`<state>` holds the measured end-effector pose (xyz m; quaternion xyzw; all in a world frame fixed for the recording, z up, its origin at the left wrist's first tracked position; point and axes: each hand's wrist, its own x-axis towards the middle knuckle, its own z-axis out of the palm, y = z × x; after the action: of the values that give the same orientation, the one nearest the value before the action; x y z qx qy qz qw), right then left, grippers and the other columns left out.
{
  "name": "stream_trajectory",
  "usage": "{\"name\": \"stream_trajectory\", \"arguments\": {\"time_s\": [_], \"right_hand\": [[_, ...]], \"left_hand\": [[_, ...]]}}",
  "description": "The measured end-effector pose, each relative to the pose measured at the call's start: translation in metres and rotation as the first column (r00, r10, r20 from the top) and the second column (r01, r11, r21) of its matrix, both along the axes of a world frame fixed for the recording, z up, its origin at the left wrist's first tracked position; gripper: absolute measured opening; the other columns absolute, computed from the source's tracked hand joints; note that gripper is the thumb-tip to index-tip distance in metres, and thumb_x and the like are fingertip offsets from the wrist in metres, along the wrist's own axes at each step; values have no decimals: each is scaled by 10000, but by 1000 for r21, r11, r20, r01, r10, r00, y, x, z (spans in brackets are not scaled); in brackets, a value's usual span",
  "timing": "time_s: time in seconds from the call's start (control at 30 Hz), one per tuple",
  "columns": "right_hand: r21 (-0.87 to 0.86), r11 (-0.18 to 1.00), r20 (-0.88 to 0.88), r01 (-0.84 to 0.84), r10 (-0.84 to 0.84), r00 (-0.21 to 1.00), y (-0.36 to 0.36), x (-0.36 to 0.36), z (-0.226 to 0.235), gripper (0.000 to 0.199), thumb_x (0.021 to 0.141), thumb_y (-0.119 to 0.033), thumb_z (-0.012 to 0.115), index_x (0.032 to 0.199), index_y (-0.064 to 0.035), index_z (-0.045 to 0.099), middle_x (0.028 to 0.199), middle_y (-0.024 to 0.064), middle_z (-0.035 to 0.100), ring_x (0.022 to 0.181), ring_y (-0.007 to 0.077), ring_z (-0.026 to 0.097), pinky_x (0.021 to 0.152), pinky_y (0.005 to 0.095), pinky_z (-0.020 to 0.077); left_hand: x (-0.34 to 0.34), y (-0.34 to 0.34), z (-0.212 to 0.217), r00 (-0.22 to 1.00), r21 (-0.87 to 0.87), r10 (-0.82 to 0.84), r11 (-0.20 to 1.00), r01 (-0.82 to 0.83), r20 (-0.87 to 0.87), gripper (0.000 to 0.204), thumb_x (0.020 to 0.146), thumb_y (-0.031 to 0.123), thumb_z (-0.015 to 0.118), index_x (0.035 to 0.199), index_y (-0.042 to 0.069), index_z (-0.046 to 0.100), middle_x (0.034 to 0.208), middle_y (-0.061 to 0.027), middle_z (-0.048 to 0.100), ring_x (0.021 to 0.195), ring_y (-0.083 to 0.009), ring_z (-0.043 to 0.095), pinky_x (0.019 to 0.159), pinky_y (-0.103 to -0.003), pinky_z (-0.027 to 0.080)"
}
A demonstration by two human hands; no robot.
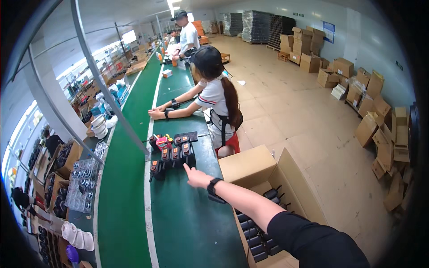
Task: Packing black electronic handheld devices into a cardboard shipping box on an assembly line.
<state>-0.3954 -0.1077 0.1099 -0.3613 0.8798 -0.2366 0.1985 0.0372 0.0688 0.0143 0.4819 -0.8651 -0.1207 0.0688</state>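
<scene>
My right hand, open and empty, reaches for the black-and-orange devices just ahead-left on the green belt.

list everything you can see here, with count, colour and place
handheld devices: about eight, black with red and orange parts, clustered on the belt ahead of the hand
green belt: one, running up the middle
open carton: one, brown, right of the belt, black devices inside
clear tray: one, left of the belt
loose cartons: many, brown, along the right wall
co-workers: two, further up the belt
right hand: open, reaching toward the devices, black watch on wrist
left hand: not in view
</scene>
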Motion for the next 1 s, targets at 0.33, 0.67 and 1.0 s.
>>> {"name": "stream_trajectory", "arguments": {"time_s": [0.33, 0.67, 1.0], "right_hand": [[-223, 923, -272, -314, 251, 929, 44, 40, -32, 381, 813, -161, 541, 1151, 8, 497, 950, 237, 594, 936, 392, 569, 813, 459, 465], [-33, 987, -147, -157, 150, 978, 387, 280, -86, 415, 803, -168, 623, 1181, -29, 522, 1210, 191, 498, 1125, 353, 469, 956, 414, 390], [283, 895, -136, 345, -318, 938, 526, 395, -119, 649, 838, -405, 548, 1298, 25, 390, 1364, 303, 310, 1290, 436, 278, 1052, 548, 230]], "left_hand": [[-3, -1, 1, 999, -15, -12, 1000, 11, -41, 575, 895, 345, 455, 1359, 16, 372, 1444, -209, 295, 1333, -410, 244, 1081, -519, 194], [4, 1, -4, 999, -130, -30, 991, 27, -19, 586, 886, 364, 470, 1359, 33, 372, 1435, -202, 309, 1326, -404, 264, 1070, -515, 224], [0, 1, -23, 1000, -35, -25, 999, 25, 4, 630, 880, 297, 488, 1395, 6, 273, 1495, -195, 154, 1387, -379, 107, 1123, -503, 113]]}}
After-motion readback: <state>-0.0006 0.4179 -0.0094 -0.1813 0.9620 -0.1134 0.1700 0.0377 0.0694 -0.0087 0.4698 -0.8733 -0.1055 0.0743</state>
